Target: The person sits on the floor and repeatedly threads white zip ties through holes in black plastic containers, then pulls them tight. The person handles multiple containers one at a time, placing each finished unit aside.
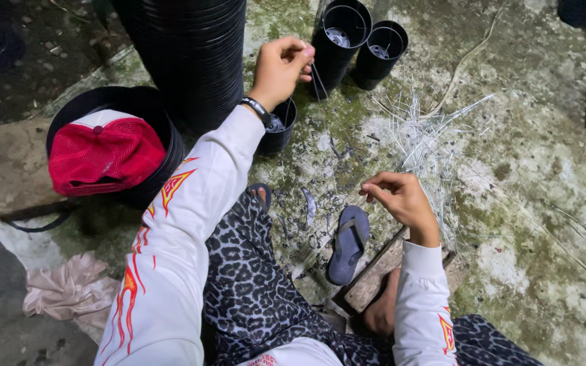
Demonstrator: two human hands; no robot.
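My left hand [281, 66] is raised and pinched on thin wire pieces [318, 81] that hang from its fingers, just left of two tall stacks of black pots [339, 34]. A small black pot [278, 126] sits under that wrist. My right hand [401, 198] is lower, fingers pinched together at the edge of a pile of thin silvery wire strands [423, 139] on the mossy concrete; whether it grips a strand I cannot tell.
A big stack of black pots [194, 57] stands at the top left. A red and white cap [105, 152] lies on a black tub [150, 108]. A blue sandal [347, 242], a wooden block [373, 274], a pink cloth [69, 288] and a stone block [15, 169] lie around.
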